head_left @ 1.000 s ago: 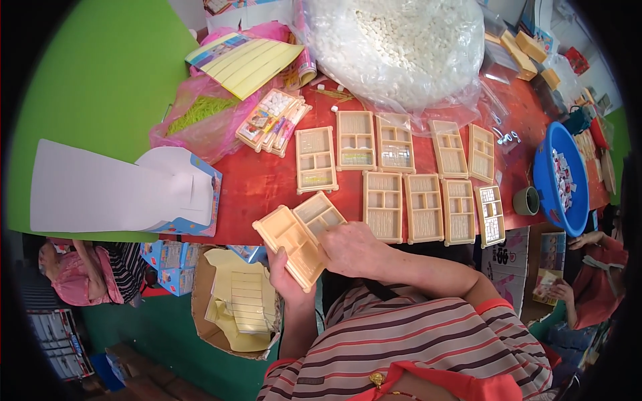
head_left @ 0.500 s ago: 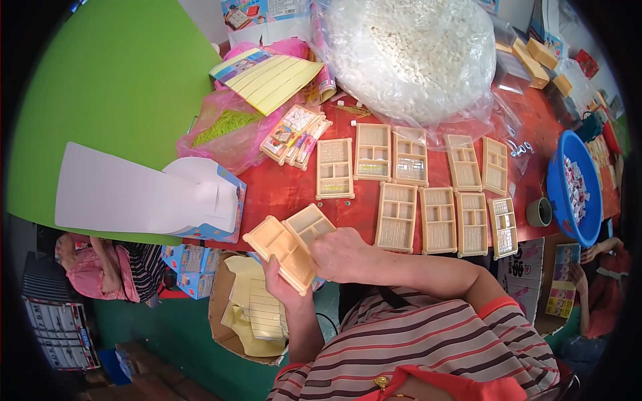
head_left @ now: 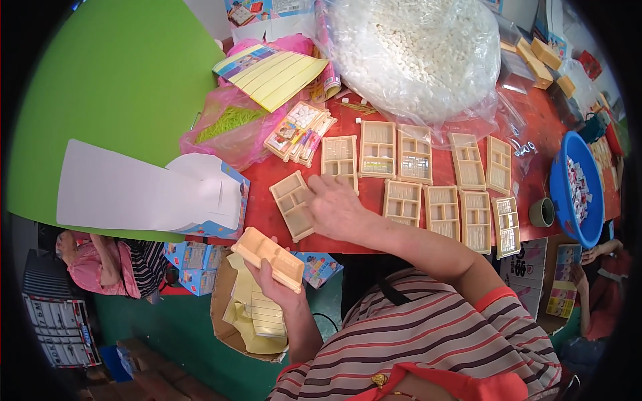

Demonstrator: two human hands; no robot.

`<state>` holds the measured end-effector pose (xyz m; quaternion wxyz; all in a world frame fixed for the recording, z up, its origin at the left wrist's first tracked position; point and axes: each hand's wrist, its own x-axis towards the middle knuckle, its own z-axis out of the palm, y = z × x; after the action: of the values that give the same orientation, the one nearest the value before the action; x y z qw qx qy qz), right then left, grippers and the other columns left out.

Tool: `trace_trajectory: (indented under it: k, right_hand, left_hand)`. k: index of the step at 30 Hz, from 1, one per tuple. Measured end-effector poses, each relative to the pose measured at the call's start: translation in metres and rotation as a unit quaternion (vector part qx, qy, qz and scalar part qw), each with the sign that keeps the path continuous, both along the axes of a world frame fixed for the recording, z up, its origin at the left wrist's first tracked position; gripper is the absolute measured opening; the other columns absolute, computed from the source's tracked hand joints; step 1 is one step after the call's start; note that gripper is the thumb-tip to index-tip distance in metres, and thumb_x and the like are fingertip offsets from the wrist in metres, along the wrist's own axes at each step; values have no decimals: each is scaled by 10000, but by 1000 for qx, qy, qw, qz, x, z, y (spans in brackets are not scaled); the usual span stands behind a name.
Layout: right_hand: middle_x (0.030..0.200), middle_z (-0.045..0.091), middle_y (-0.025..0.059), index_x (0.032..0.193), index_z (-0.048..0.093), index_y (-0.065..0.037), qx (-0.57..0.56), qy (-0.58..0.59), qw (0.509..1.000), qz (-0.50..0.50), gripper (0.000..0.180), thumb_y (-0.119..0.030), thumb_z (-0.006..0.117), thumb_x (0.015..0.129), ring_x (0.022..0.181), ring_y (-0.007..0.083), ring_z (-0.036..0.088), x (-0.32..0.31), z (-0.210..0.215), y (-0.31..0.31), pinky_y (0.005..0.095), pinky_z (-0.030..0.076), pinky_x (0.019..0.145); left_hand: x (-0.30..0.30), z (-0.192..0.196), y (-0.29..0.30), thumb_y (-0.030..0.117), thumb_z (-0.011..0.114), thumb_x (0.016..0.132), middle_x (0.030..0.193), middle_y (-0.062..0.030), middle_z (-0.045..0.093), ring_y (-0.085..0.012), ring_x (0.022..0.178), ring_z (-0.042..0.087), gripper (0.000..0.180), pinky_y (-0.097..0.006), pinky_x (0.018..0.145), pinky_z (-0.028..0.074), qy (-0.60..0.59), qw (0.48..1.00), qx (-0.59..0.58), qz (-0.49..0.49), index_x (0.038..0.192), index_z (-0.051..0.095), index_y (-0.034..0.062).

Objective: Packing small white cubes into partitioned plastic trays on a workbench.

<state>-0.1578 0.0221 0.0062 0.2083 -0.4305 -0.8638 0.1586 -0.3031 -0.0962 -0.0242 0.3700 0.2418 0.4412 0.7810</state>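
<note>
My left hand point(head_left: 284, 291) is closed round the lower end of a beige plastic compartment tray point(head_left: 269, 256), held tilted just off the table's front edge. Over the red table, my right hand point(head_left: 339, 211) grips the right side of a second beige tray point(head_left: 289, 199), which sits slanted; part of it is hidden behind the fingers. Right behind that hand is a further compartment tray point(head_left: 340, 155), partly covered. To the right several like trays stand in two uneven rows, among them one tray point(head_left: 378, 148) with yellowish pieces in a lower compartment.
A large clear bag of small white pieces point(head_left: 421, 60) fills the back. At the left are a pink bag with green pieces point(head_left: 231, 125), filled trays point(head_left: 299, 134) and a white folded card box point(head_left: 134, 190). A blue basin point(head_left: 576, 190) stands right. Co-workers sit at both sides.
My right hand has moved away from my left, up and to the right, carrying one tray over the table. My left hand keeps the other tray, slightly lower.
</note>
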Motion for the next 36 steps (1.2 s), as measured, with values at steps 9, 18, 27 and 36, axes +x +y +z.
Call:
trace_trajectory:
  k: [9, 18, 27, 36]
  right_hand:
    - [1007, 558, 79, 926, 649, -65, 129, -76, 988, 43, 205, -129, 654, 732, 986, 233, 543, 39, -24, 7, 428, 399, 879]
    - [960, 600, 82, 865, 701, -70, 212, -52, 967, 131, 245, -245, 635, 706, 992, 232, 547, 11, -46, 1, 426, 337, 965]
    - [870, 609, 75, 783, 692, -76, 124, 68, 990, 26, 195, -257, 648, 725, 931, 231, 576, 45, -12, -21, 425, 367, 865]
    - [751, 554, 152, 750, 552, -11, -54, 272, 961, 5, 252, -237, 607, 845, 741, 364, 588, 140, 21, -87, 458, 457, 659]
  left_hand:
    - [1, 0, 27, 197, 510, 856, 1456, -169, 377, -332, 1205, 535, 721, -412, 896, 539, -11, 996, -18, -87, 1499, 214, 63]
    - [9, -6, 20, 285, 402, 937, 1426, -243, 426, -397, 1241, 510, 633, -524, 933, 516, -110, 984, 14, -139, 1484, 257, 3]
    - [51, 10, 19, 312, 432, 920, 1355, -244, 474, -347, 1181, 550, 643, -472, 946, 502, -102, 977, -5, -186, 1464, 292, 0]
    - [163, 28, 32, 316, 437, 870, 1497, -233, 297, -363, 1314, 418, 760, -467, 1078, 367, -43, 952, 0, -302, 1526, 150, 60]
